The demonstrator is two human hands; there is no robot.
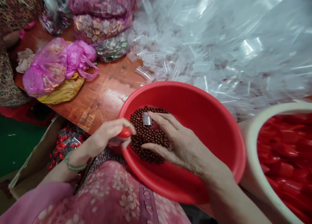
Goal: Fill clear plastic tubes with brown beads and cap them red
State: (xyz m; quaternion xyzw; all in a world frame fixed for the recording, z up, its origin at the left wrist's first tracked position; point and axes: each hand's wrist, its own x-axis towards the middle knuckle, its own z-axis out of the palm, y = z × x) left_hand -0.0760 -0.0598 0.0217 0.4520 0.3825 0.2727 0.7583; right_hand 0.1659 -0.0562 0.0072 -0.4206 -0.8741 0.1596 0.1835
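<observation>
Working over red plastic basin (195, 100): L hand (104, 138) closed on small red plastic piece (125, 132) at basin's edge; R hand (177, 146) half open, fingers spread over dark red beads (146, 136), clear plastic sleeve (146, 118) right at index tip, can't tell if pinched. Light fingertip touch best, as beads look easy to scatter. Cream tub (253, 146) of red plastic pieces (282, 152) beside basin, heap of clear sleeves (195, 45) on wooden table (107, 94) behind
</observation>
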